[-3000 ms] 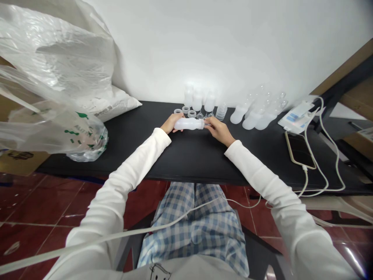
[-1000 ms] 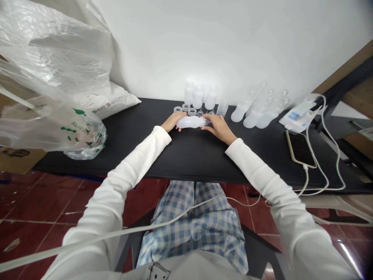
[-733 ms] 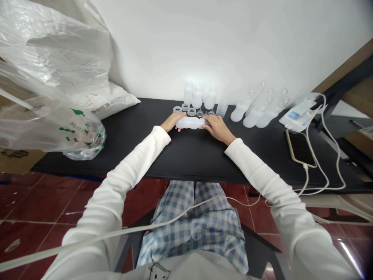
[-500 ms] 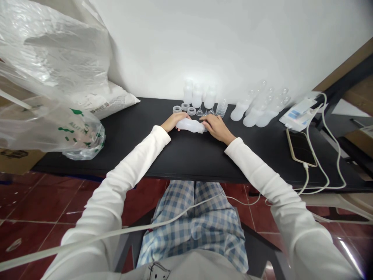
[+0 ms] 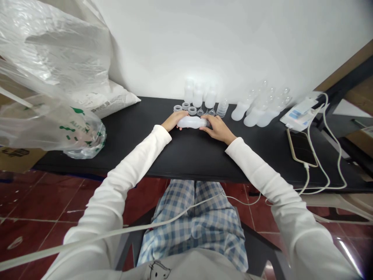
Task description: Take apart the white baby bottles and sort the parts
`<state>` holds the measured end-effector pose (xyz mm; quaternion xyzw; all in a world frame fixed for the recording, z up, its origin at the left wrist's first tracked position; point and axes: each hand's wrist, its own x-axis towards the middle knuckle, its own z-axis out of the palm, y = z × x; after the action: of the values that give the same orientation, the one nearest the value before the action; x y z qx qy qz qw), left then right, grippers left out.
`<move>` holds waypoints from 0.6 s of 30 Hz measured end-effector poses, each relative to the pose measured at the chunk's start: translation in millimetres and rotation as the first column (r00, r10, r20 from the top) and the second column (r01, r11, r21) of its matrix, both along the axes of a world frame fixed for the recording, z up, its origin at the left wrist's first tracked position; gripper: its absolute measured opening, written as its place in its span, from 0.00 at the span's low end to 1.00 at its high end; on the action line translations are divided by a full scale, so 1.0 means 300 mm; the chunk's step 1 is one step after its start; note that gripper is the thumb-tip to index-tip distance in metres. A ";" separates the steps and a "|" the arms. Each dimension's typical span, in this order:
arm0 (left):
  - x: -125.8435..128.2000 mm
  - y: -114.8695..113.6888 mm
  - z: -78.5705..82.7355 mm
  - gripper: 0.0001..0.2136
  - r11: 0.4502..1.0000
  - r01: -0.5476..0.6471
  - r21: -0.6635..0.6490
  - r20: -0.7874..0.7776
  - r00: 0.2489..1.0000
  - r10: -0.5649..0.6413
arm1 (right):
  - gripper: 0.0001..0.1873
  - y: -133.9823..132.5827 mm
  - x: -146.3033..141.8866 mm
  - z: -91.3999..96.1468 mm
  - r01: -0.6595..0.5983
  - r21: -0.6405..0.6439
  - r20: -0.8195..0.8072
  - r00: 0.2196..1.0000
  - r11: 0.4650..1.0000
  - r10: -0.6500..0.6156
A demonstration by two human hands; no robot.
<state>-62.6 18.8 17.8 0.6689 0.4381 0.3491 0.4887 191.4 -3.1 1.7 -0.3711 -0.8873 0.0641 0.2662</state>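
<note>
The left hand (image 5: 174,121) cups the base and the right hand (image 5: 218,129) presses its fingers around the neck of a translucent plastic baby bottle (image 5: 192,122), held level over the black desk (image 5: 186,155) near its back edge. Along that edge stand three upright bottle bodies (image 5: 198,97), three screw rings (image 5: 185,106) and two clear teats (image 5: 200,112), with three teat-topped bottles (image 5: 253,116) lying tilted to the right.

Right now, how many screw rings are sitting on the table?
3: one ring just beyond the left hand, a second ring behind it, and a third ring behind the bottle. More could be hidden.
</note>
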 end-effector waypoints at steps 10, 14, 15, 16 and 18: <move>0.006 -0.027 -0.022 0.18 0.945 -0.055 0.322 -0.140 0.985 0.104 | 0.33 -0.003 0.006 0.000 0.120 -0.002 -0.036 0.992 0.993 -0.120; 0.000 -0.045 -0.013 0.22 0.865 0.028 0.500 -0.334 0.928 0.163 | 0.38 0.011 0.023 0.000 0.103 -0.007 -0.067 0.992 0.995 -0.103; -0.002 -0.048 -0.011 0.24 0.842 0.060 0.537 -0.379 0.908 0.177 | 0.39 0.012 0.026 0.002 0.100 -0.003 -0.068 0.993 0.995 -0.100; -0.004 -0.050 -0.011 0.26 0.808 0.094 0.581 -0.411 0.891 0.193 | 0.40 0.011 0.027 0.005 0.100 -0.002 -0.071 0.992 0.995 -0.100; -0.003 -0.049 -0.016 0.25 0.714 0.164 0.680 -0.445 0.867 0.225 | 0.43 0.009 0.029 0.012 0.105 -0.008 -0.085 0.991 0.994 -0.105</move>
<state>-63.4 4.2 13.1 0.8617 0.3952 0.3120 0.0633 200.1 -0.4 5.3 -0.4147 -0.8543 0.0670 0.3062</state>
